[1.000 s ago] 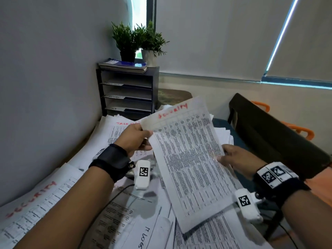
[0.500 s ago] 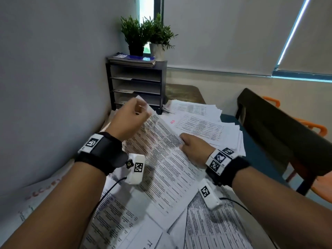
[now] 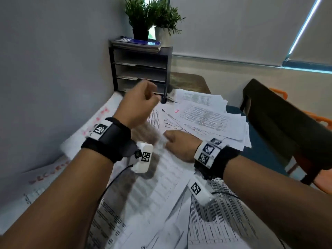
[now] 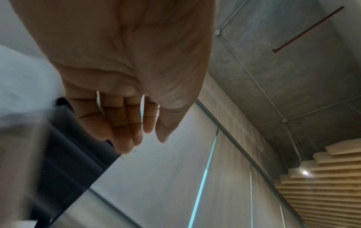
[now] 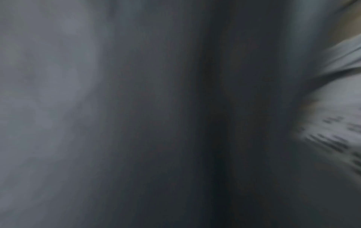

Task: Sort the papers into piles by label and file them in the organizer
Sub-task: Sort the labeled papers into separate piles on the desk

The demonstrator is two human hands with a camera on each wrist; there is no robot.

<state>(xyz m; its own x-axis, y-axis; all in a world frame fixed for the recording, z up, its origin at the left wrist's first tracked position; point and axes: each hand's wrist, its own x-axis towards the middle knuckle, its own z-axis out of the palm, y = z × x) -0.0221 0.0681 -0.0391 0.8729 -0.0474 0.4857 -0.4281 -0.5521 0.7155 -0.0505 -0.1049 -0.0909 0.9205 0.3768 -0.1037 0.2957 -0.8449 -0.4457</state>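
My left hand [image 3: 142, 102] is raised in front of the black organizer [image 3: 168, 69]. Its fingers [image 4: 121, 123] hang loosely curled and hold nothing. A blurred white sheet with red writing [image 3: 100, 119] lies just left of it, against the wall. My right hand [image 3: 179, 145] rests low on the printed sheets [image 3: 161, 186] in the middle, fingers pointing left at a blurred paper edge. Its grip is hidden, and the right wrist view is dark blur. A fanned pile [image 3: 206, 115] lies to the right, and a pile labelled in red [image 3: 48, 169] lies at the near left.
Two potted plants [image 3: 143, 17] and booklets [image 3: 136, 43] sit on top of the organizer, whose shelves hold a few sheets. A grey wall runs along the left. A dark chair back [image 3: 280, 121] stands at the right, with orange chairs [image 3: 280, 92] behind it.
The sheet held up by both hands swung left and down; my left hand has let go of its corner and risen. My right hand dropped onto the papers in the middle.
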